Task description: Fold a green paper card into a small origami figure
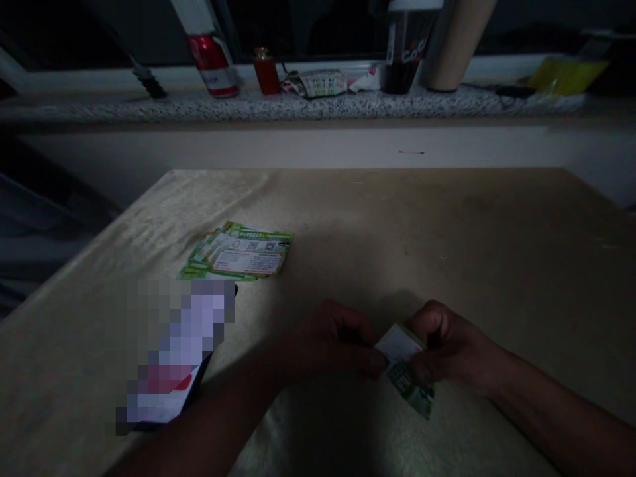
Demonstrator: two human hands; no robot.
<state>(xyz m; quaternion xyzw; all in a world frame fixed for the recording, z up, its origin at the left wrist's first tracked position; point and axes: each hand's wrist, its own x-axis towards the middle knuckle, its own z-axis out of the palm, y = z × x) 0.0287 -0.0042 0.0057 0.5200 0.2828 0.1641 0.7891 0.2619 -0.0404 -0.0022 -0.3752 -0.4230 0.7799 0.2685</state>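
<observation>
Between my two hands is a green and white printed leaflet (pixel 408 384), folded, with a pale face upward and a green corner hanging toward me. My left hand (pixel 342 341) pinches its left edge between thumb and fingers. On the other side, my right hand (pixel 442 344) grips it with the thumb on top. Some of the leaflet is hidden behind the fingers. To the left, farther off, lies a fanned stack of similar green leaflets (pixel 248 255) with printed text and square codes.
A phone (pixel 191 354) with a lit, blurred screen lies left of my left forearm on the table (pixel 377 218). Along the granite windowsill (pixel 173 109) stand a red can (pixel 213 66), a small red bottle (pixel 267 71), a dark drink cup (pixel 408 50) and a beige cylinder (pixel 457 46).
</observation>
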